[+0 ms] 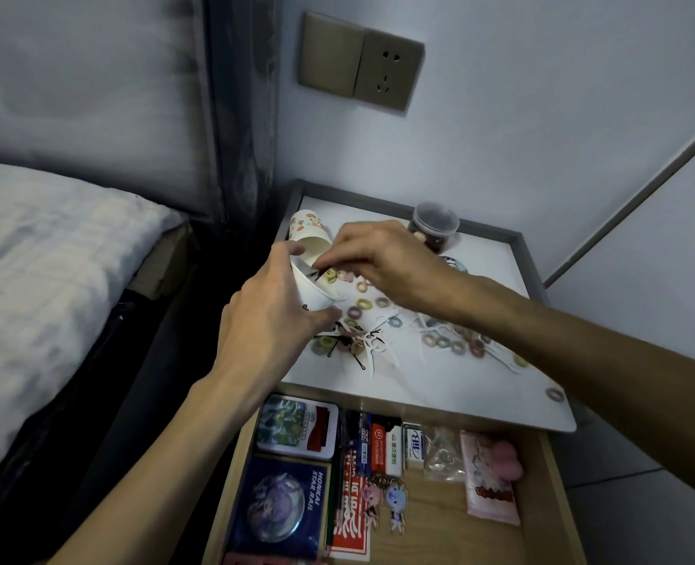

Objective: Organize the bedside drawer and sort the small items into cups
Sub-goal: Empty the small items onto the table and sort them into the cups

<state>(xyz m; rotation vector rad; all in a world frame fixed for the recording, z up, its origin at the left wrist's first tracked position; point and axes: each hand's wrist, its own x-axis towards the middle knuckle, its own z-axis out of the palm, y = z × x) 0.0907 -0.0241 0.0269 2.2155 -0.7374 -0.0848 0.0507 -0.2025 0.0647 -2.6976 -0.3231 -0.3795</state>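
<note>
On the left front part of the nightstand top, your left hand grips the white paper cup, thumb over its rim and fingers curled under its wall, so that the cup tilts with its mouth toward the right. Your right hand reaches across from the right and pinches black hairpins between its fingertips, right at the mouth of the cup. Just behind, a patterned paper cup lies on its side, touching the held one. Scattered to the right and front of the cup lie coloured hair ties, white floss picks and loose hairpins, partly tangled together. A clear lidded jar with dark contents stands near the back edge. Below the top, the open drawer holds two tins at the left, erasers, two figure keychains and a pink tissue pack. A bed lies at the left, a wall socket above
</note>
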